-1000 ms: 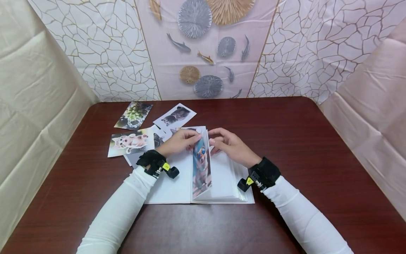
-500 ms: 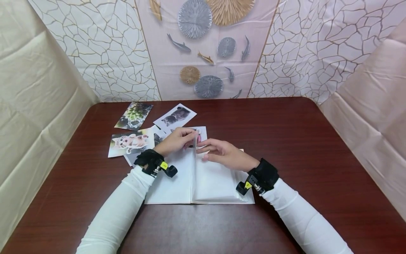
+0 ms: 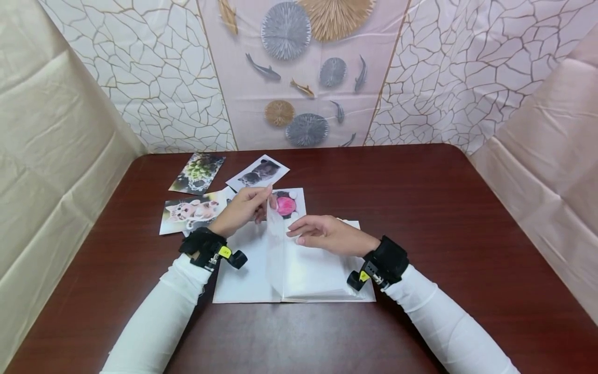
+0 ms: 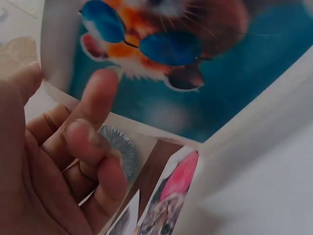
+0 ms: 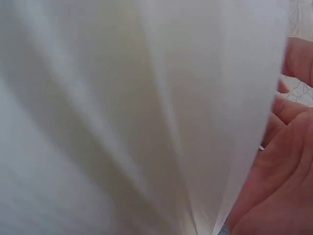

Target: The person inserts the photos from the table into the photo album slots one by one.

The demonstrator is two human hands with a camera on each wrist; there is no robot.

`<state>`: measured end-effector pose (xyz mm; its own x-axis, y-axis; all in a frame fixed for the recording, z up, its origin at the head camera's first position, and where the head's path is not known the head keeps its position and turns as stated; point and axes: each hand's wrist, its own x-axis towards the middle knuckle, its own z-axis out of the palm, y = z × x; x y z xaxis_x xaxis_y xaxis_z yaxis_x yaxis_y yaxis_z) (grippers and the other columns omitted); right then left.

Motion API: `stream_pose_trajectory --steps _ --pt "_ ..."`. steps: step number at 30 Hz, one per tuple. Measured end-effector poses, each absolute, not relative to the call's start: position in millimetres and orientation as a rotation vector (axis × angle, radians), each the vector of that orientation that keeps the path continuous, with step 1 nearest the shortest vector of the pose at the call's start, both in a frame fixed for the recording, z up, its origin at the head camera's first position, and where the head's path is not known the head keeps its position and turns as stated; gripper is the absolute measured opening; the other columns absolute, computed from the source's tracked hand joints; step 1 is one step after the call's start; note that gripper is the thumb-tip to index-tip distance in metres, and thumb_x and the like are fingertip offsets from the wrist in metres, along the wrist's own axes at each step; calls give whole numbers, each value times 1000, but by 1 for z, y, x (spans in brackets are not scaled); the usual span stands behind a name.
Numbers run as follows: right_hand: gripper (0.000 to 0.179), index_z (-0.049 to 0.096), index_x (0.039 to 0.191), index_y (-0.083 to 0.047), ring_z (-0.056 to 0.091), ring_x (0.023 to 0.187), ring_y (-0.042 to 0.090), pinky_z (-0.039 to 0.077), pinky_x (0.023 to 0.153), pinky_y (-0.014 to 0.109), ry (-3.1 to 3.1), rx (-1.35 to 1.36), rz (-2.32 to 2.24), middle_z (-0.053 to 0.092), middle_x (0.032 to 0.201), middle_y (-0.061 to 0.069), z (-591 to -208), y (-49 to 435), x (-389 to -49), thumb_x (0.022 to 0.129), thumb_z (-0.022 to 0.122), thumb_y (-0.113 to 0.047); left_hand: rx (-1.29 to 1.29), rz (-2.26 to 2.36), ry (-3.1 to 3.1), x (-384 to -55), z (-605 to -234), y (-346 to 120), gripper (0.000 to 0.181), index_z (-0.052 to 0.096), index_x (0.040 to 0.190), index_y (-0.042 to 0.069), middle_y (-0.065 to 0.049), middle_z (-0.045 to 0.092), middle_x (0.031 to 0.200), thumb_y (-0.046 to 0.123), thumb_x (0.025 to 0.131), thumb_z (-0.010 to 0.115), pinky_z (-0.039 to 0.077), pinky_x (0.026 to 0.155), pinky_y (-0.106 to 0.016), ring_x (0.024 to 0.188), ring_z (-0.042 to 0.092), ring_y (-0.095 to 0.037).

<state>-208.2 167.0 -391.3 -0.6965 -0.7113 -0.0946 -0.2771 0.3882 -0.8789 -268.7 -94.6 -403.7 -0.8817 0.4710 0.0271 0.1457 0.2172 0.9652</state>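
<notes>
A white photo album (image 3: 245, 275) lies spread on the table. My left hand (image 3: 243, 210) pinches the top of a raised album page (image 3: 275, 259), which leans left of the spine. In the left wrist view, this page carries a photo of an animal in blue sunglasses (image 4: 171, 49), and the thumb and index finger are at its edge. My right hand (image 3: 334, 236) has its fingers relaxed over the right-hand pages (image 3: 317, 272); whether they touch is unclear. White pages (image 5: 122, 117) fill most of the right wrist view. A photo with a pink patch (image 3: 286, 206) shows behind the album.
Loose photos lie at the back left: a green succulent (image 3: 198, 171), a dark grey animal on white (image 3: 259, 172), and a light kitten (image 3: 191, 213) that partly overlaps another print. The brown table (image 3: 444, 208) ends at a patterned cloth backdrop (image 3: 303, 78).
The page has turned leftward past upright, and my left hand has moved left with it. My right hand has drawn slightly lower, away from the page's top. The pink-patched photo has come into view.
</notes>
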Motion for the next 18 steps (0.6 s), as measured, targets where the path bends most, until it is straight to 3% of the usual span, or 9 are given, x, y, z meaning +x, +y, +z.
stream_pose_trajectory --steps 5,11,18 --pt "34 61 135 -8 64 122 22 52 103 36 2224 -855 -1203 69 132 10 -391 167 -208 103 60 -21 517 1683 2283 -265 -404 -108 46 67 90 2 1 54 67 38 109 45 47 60 -27 55 53 -14" --pt "31 64 132 -10 64 119 18 51 99 27 2242 -847 -1198 70 129 7 -393 168 -209 104 59 -23 421 1639 2357 -263 -409 -125 40 68 95 4 1 45 65 36 108 48 44 62 -29 61 47 -16" --pt "29 66 130 -12 64 116 16 51 97 22 2231 -850 -1216 71 125 5 -396 170 -212 103 60 -23 455 1524 2483 -262 -418 -146 38 73 96 8 0 65 91 39 106 53 45 62 -30 69 50 -17"
